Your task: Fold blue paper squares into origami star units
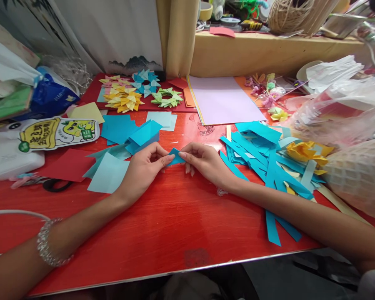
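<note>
Between my two hands is a small folded piece of blue paper (175, 156), held just above the red table (175, 225). My left hand (148, 166) pinches its left corner between thumb and fingers. At its right corner, my right hand (203, 162) pinches it the same way. Beside my left hand lie pale blue sheets (108, 174) and folded blue paper (143, 135). To the right of my right hand is a pile of blue paper strips (270, 166).
Folded paper rings (167, 97) and a stack of lilac paper (223, 98) lie at the back. Red paper (69, 164), black-handled scissors (56, 186) and a yellow packet (59, 133) are on the left. Plastic-wrapped items (359, 166) stand at the right.
</note>
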The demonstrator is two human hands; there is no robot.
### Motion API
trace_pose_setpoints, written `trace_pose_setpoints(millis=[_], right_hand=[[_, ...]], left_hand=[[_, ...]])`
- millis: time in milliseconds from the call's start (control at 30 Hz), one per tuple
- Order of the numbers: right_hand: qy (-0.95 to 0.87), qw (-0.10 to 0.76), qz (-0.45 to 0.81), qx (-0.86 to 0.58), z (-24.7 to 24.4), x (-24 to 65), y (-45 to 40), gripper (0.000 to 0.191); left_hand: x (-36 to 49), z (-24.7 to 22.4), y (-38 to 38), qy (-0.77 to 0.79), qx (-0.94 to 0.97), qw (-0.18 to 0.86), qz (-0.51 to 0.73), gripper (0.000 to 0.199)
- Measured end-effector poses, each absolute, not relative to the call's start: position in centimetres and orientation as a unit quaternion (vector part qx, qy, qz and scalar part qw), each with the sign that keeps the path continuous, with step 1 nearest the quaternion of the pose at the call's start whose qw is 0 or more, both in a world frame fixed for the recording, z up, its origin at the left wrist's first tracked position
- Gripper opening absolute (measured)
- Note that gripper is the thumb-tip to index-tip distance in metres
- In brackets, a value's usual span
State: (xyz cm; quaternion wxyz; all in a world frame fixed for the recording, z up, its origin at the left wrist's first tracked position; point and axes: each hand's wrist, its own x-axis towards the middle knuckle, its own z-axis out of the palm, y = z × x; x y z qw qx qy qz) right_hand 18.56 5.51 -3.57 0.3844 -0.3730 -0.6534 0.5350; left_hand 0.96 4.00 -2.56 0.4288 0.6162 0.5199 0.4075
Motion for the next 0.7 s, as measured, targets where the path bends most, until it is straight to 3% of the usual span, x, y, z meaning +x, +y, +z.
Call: trace_pose_setpoints(millis=[333, 467, 700], right_hand=[[-0.560, 0.444, 0.602, -0.357, -3.25, 18.56, 6.20, 0.011], [-0.555, 0.457, 0.601, -0.348, -3.38, 18.53, 6.24, 0.008], [-0.559, 0.469, 0.599, -0.328, -3.73, 18.65, 6.40, 0.013]], left_hand=[[0.85, -2.55, 4.07, 0.506, 0.568, 0.454, 0.464, 0.015], [0.81, -2.60, 4.10, 0.504, 0.567, 0.459, 0.462, 0.023], [0.97, -2.44, 4.05, 0.507, 0.560, 0.463, 0.464, 0.017]])
